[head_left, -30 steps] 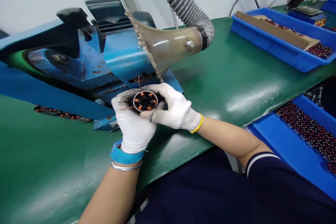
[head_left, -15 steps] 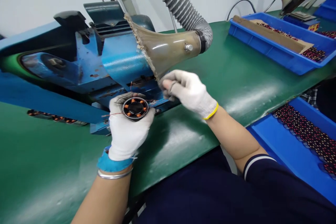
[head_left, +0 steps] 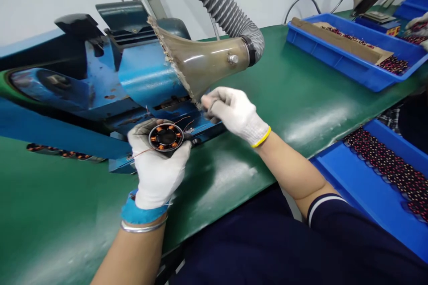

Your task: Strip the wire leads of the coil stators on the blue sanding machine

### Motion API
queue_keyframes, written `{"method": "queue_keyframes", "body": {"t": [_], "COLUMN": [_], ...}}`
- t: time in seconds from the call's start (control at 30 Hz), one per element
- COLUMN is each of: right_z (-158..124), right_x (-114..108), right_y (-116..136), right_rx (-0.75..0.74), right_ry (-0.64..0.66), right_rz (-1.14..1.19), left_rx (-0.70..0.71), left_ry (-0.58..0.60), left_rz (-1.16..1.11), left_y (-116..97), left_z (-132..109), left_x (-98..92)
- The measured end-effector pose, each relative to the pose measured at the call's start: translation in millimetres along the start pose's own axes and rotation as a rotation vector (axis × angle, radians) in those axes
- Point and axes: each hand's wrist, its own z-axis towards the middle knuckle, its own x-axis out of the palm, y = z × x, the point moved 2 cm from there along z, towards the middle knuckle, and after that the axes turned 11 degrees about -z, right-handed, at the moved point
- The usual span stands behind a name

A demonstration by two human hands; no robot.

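My left hand (head_left: 158,164), in a white glove with dark fingertips, is closed around a round motor stator (head_left: 166,148). The stator has a metal rim, a dark centre and copper windings, and its face is turned up. Thin copper wires (head_left: 182,120) stick out from its right side, and another trails off to the left. My right hand (head_left: 234,109), gloved in white with a yellow cuff, is up and to the right with its fingers curled together. Whatever lies between those fingertips, if anything, is hidden. It is close to the lower edge of a clear suction hood (head_left: 207,60).
A blue belt machine (head_left: 150,71) stands on the green table (head_left: 274,111), with a grey hose (head_left: 224,0) behind. More stators (head_left: 63,151) line its left side. Blue bins (head_left: 337,58) with small parts are at right. Another person's gloved hand (head_left: 417,26) appears at far right.
The whole view has shifted slightly, so the machine sits further left. The stator is turned a little in my left hand, and its right-hand wires now spread apart. Another person's hand has appeared.
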Motion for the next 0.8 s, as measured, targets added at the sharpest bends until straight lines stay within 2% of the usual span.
{"method": "queue_keyframes", "body": {"t": [0.1, 0.17, 0.23, 0.3, 0.33, 0.37, 0.47, 0.53, 0.6, 0.7, 0.8], "right_z": [-1, 0, 3, 5, 5, 3, -6, -11, -11, -4, 3], "right_x": [11, 17, 14, 8, 7, 7, 20, 30, 37, 38, 33], "right_y": [-5, -9, -11, -11, -10, -10, -11, -15, -20, -26, -25], "right_rx": [0.008, 0.025, 0.063, 0.096, 0.106, 0.111, 0.073, 0.011, -0.036, -0.025, 0.002], "right_ry": [0.113, 0.134, 0.044, -0.080, -0.101, -0.085, 0.078, 0.118, 0.130, 0.162, 0.145], "right_rz": [0.001, 0.087, 0.142, 0.127, 0.090, 0.036, -0.169, -0.237, -0.225, -0.157, -0.095], "left_rx": [0.007, -0.003, -0.020, -0.040, -0.054, -0.068, -0.104, -0.120, -0.139, -0.162, -0.172], "left_ry": [0.069, 0.105, 0.066, -0.027, -0.079, -0.122, -0.217, -0.232, -0.211, -0.163, -0.191], "left_rz": [-0.056, -0.047, 0.000, 0.066, 0.092, 0.106, 0.073, 0.044, 0.040, 0.055, 0.091], "left_y": [1, -3, -10, -17, -19, -20, -17, -13, -11, -13, -18], "left_z": [-2, -5, -7, -7, -5, -3, 3, 5, 6, 7, 15], "left_x": [3.2, 7.0, 10.9, 14.7, 16.7, 18.8, 23.3, 24.1, 23.7, 24.4, 28.4]}}
